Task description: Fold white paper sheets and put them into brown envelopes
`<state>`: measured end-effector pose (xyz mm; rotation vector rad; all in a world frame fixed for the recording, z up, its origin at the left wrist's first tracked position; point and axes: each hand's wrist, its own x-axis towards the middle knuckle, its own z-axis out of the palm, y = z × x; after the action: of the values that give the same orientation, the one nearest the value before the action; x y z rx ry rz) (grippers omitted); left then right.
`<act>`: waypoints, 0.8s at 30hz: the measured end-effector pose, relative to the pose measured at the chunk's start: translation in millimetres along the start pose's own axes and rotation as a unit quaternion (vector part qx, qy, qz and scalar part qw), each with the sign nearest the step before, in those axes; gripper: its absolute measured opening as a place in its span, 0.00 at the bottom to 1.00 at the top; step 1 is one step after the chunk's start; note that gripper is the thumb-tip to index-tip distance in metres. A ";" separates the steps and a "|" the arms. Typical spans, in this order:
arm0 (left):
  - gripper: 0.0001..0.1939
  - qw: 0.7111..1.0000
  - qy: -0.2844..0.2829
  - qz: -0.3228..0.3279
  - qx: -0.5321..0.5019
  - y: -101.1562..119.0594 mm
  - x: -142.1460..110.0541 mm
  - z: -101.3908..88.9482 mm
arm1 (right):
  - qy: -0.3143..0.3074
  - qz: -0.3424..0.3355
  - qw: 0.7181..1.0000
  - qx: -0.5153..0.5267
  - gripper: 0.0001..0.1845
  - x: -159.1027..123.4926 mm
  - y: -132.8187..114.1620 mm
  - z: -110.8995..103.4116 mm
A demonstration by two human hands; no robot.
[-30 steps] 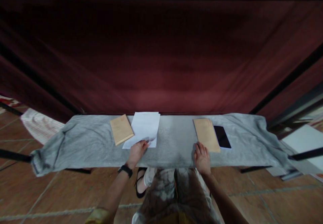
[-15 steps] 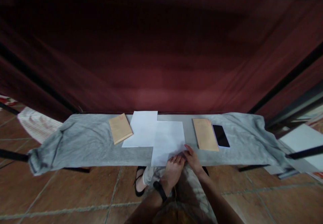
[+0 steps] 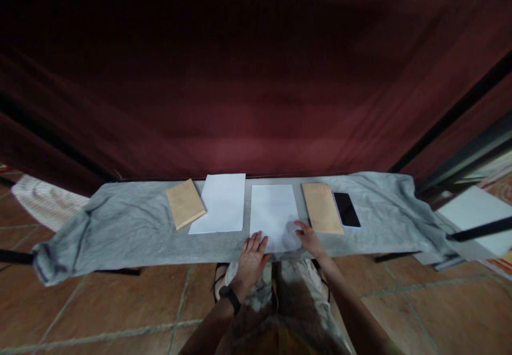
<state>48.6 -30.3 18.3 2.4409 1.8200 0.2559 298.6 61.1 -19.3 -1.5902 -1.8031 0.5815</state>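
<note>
A white sheet of paper (image 3: 274, 211) lies flat in front of me on the grey cloth. My left hand (image 3: 253, 254) rests with its fingers stretched out at the sheet's lower left corner. At the lower right edge is my right hand (image 3: 308, 236), its fingers apart and the index finger reaching onto the paper. A second white sheet (image 3: 223, 203), possibly a stack, lies to the left, separated by a strip of cloth. Partly on that paper's left side sits a brown envelope (image 3: 186, 204). Another brown envelope (image 3: 322, 208) is right of the near sheet.
A phone (image 3: 346, 209) with a dark screen lies beside the right envelope. Grey cloth (image 3: 132, 221) covers the narrow bench. Behind it rises a dark red panel (image 3: 256, 104). Black metal legs (image 3: 482, 230) stand at both sides, and white boards (image 3: 476, 221) lean at the far right.
The near sheet has shifted right and no longer overlaps the left paper. My left hand has moved left, away from my right hand, with its fingers now spread. The view has tilted slightly.
</note>
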 end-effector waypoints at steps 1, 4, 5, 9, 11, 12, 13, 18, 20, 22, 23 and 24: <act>0.25 1.000 0.003 -0.001 -0.003 0.9 -0.7 0.3 | -0.005 -0.001 1.000 -0.011 0.20 1.2 0.2 -1.9; 0.27 1.000 0.015 -0.005 -0.022 2.0 -1.0 -1.0 | 0.000 0.003 0.999 -0.048 0.20 -2.3 -2.0 -8.3; 0.27 0.999 0.022 -0.009 -0.029 2.2 0.6 -1.4 | 0.008 0.007 0.998 -0.064 0.19 -4.8 -4.7 -9.3; 0.27 0.997 0.062 -0.008 -0.043 7.8 22.0 2.7 | 0.054 -0.031 0.988 -0.142 0.23 -11.2 -29.6 3.4; 0.28 0.997 0.070 0.009 -0.042 13.6 40.4 8.6 | 0.045 -0.082 0.990 -0.107 0.25 -9.5 -47.0 20.1; 0.28 0.997 0.066 0.019 -0.040 16.3 49.9 12.1 | 0.034 -0.100 0.990 -0.089 0.25 -8.0 -54.9 29.0; 0.29 0.997 0.059 0.025 -0.036 18.4 58.8 15.4 | 0.026 -0.115 0.990 -0.082 0.26 -6.3 -61.5 37.3; 0.30 0.999 0.041 -0.001 -0.016 15.6 82.0 26.3 | 0.009 -0.139 0.980 -0.144 0.26 -3.0 -66.1 53.0; 0.30 0.998 0.054 -0.017 -0.016 10.5 81.7 28.0 | 0.018 -0.136 0.975 -0.174 0.26 -4.0 -57.6 48.7; 0.30 0.996 0.075 -0.043 -0.017 5.2 79.0 29.4 | 0.031 -0.131 0.971 -0.196 0.28 -5.4 -46.9 42.9; 0.30 0.994 0.086 -0.060 -0.017 2.6 77.2 30.1 | 0.038 -0.124 0.970 -0.206 0.29 -6.1 -41.3 40.3; 0.31 0.992 0.095 -0.077 -0.017 0.0 75.2 30.7 | 0.044 -0.116 0.969 -0.213 0.30 -6.8 -35.9 38.0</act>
<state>75.2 42.6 -5.6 2.3072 2.0497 0.5195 246.7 52.0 -21.4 -1.6056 -2.1048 0.0095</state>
